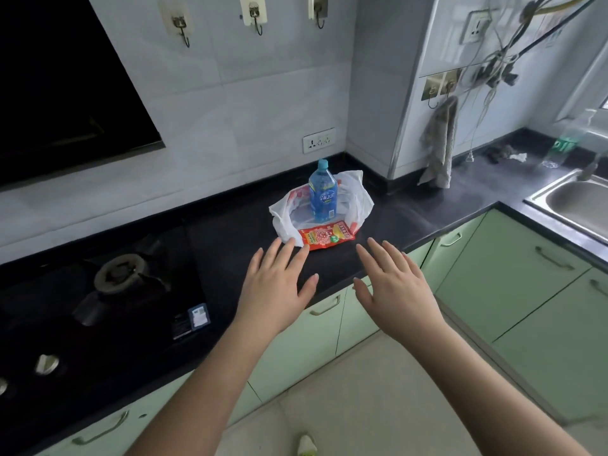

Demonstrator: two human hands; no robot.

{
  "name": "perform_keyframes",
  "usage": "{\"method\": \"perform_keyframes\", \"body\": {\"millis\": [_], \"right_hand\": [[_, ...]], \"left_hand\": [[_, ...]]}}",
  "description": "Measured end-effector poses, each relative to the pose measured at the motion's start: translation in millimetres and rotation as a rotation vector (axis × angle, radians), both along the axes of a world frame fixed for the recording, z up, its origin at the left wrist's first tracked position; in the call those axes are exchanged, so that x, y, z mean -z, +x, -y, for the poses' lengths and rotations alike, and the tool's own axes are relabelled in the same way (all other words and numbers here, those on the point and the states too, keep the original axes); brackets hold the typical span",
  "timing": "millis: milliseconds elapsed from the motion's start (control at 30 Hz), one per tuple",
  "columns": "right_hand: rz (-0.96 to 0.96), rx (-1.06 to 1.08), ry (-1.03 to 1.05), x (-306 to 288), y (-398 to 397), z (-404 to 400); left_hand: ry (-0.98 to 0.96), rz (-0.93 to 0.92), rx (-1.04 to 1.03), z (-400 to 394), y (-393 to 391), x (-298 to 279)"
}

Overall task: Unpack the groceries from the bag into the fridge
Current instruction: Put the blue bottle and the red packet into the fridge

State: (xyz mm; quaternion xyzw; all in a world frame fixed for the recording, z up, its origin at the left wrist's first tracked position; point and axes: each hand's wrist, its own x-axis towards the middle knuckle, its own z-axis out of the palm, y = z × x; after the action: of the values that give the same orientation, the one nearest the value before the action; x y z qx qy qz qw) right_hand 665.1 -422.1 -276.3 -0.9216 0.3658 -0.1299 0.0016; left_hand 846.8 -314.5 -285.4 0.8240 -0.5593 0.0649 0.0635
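A white plastic bag (357, 200) lies slumped open on the black counter (237, 238). A blue drink bottle (322, 195) with a teal cap stands upright inside it. A flat red and yellow snack packet (327, 238) lies at the bag's near edge. My left hand (278, 283) is stretched out flat, fingers straight, its fingertips just short of the packet and the bag. My right hand (394, 284) hovers beside it over the counter's front edge, fingers straight, holding nothing. The fridge is not in view.
A gas hob (115, 291) takes up the counter to the left. A steel sink (579, 200) sits at the right, with a clear bottle (569, 139) behind it. A grey towel (439, 146) hangs on the wall. Pale green cabinets (513, 278) run below.
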Motion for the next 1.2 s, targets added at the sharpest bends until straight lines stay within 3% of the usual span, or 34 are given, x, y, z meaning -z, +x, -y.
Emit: {"method": "perform_keyframes", "body": {"millis": [367,767,1200], "right_hand": [[-0.065,0.009,0.013,10,83,66],[-0.137,-0.036,0.126,47,126,138],[-0.236,-0.264,0.192,84,144,257]], "left_hand": [[0.028,-0.016,0.009,79,74,10],[0.074,-0.064,0.000,140,103,43],[0.164,-0.140,-0.223,259,94,71]]}}
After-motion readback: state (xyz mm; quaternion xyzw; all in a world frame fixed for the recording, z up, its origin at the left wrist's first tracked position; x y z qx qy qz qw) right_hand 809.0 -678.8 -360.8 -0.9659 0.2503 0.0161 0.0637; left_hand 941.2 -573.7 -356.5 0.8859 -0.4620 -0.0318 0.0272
